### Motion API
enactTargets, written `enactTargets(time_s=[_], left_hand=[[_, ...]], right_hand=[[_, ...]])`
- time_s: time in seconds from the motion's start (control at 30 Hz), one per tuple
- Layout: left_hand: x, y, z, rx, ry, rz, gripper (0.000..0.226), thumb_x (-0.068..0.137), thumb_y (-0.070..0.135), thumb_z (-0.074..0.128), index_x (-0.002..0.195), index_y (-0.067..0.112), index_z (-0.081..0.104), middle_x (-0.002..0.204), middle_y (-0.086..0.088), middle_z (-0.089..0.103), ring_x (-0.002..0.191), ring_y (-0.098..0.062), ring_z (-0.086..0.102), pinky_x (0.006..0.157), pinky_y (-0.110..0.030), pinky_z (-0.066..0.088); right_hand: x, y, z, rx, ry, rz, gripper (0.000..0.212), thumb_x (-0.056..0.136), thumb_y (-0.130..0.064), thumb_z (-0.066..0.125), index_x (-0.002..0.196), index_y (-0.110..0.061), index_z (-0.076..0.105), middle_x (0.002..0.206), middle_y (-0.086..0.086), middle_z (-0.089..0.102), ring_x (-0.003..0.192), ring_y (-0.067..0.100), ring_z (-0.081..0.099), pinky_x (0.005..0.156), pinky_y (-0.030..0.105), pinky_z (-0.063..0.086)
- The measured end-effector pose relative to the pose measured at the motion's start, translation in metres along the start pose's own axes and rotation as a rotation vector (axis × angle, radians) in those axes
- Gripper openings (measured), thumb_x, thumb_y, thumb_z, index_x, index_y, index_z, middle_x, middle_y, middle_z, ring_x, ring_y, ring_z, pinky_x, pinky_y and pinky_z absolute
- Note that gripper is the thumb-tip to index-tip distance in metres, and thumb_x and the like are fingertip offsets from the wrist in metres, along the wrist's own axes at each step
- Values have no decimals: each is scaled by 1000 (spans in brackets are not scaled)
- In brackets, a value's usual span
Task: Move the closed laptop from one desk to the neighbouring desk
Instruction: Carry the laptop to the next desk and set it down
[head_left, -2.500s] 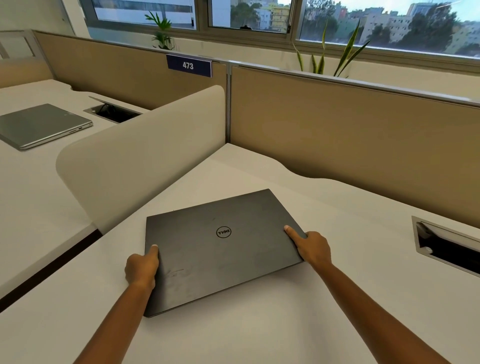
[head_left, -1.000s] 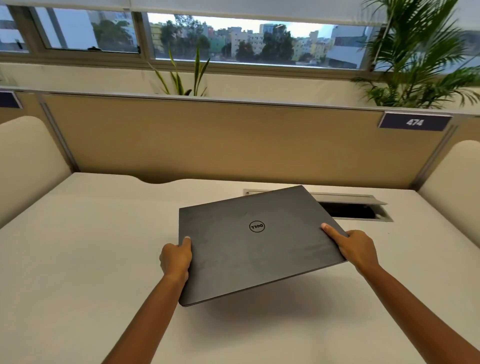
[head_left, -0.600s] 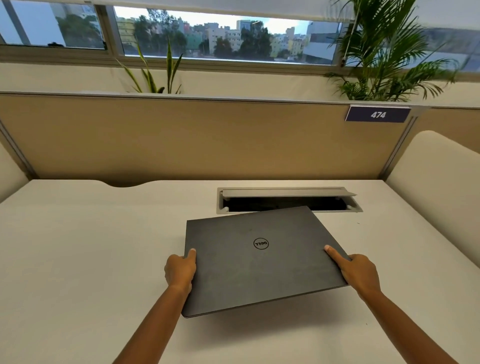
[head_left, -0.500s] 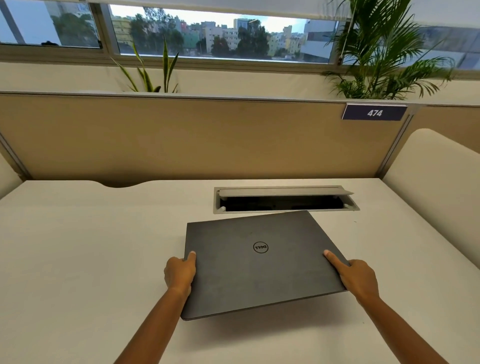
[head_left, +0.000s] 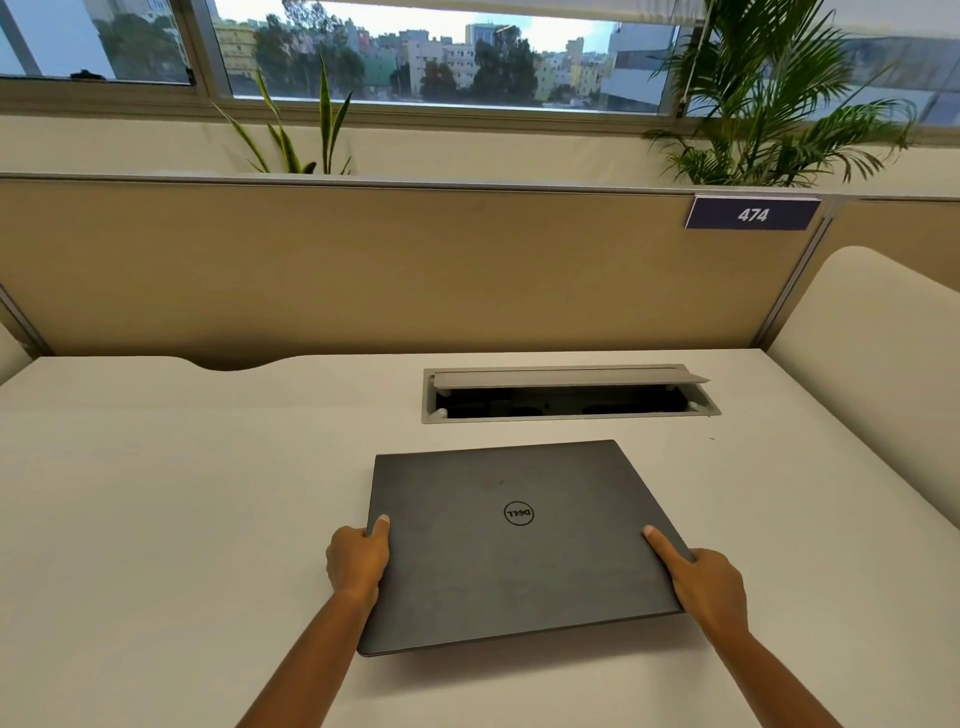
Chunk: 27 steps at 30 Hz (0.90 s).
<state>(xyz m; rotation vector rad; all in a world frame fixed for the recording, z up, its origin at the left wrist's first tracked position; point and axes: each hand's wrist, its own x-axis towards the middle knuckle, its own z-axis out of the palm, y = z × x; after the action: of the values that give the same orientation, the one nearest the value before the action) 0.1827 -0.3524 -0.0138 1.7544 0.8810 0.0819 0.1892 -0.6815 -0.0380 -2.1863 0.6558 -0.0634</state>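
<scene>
Lower now than half a second back: closed laptop (head_left: 514, 540) nearly flat on white desk (head_left: 156, 493), near edge slightly raised over its shadow. Left hand (head_left: 357, 564) clamped on left edge, thumb on lid; right hand (head_left: 709, 584) gripping right edge likewise. Open cable tray (head_left: 569, 393) just beyond, apart.

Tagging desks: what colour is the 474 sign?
Dark navy blue 474 sign with white numerals, clearest in the head view.

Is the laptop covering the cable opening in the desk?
No, the laptop lies nearer the person, with bare desk between it and the opening.
</scene>
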Motion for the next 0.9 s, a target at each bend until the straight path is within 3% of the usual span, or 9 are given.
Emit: enactTargets(time_s=[0.13,0.33,0.53,0.6,0.63,0.7,0.8,0.9], left_hand=[[3,-5,3,5,3,-8,35,92,24,52,75,-6,57,86,-26,61,76,-35,53,84,-48,50],[8,-14,11,-25,0,-18,45,92,23,52,51,7,46,58,-9,48,65,-30,48,67,-34,38],[12,-21,16,-33,25,6,48,92,21,52,46,10,42,51,-7,43,57,-26,41,64,-34,34],[10,-20,17,-50,34,23,34,92,20,53,64,2,57,69,-16,58,72,-35,53,72,-39,43],[8,-20,17,-51,51,23,24,91,20,54,87,-3,61,91,-23,63,90,-41,57,83,-43,47],[5,-19,18,-34,75,-10,40,90,20,56,121,-5,48,127,-26,54,116,-44,49,101,-49,42],[5,-20,18,13,79,13,45,90,20,55,126,-5,43,133,-28,49,120,-44,47,105,-51,40],[3,-22,17,59,79,37,43,90,18,55,125,-5,43,130,-30,50,119,-44,47,104,-51,41]], right_hand=[[6,-1,3,7,4,-13,59,79,-52,61,43,-11,41,45,4,47,47,20,46,45,27,30],[18,-2,6,-5,-15,-8,58,79,-52,61,45,-9,43,49,5,48,49,20,46,47,28,32],[24,0,10,5,-14,-6,60,80,-50,61,43,-12,35,45,3,43,46,19,42,45,28,30],[25,0,11,6,-11,-12,59,80,-49,61,43,-12,35,46,3,43,46,19,42,45,27,30],[26,1,12,8,-7,-17,58,80,-49,62,44,-12,34,46,3,42,46,18,41,46,27,29],[26,3,13,8,2,-30,56,80,-49,62,48,-13,34,48,2,42,47,18,41,46,28,30],[26,4,13,43,-6,-23,41,78,-49,64,75,-12,47,66,2,51,65,24,53,54,31,37],[24,4,12,33,-24,-34,45,78,-49,64,92,-11,45,79,6,55,76,29,56,61,33,41]])
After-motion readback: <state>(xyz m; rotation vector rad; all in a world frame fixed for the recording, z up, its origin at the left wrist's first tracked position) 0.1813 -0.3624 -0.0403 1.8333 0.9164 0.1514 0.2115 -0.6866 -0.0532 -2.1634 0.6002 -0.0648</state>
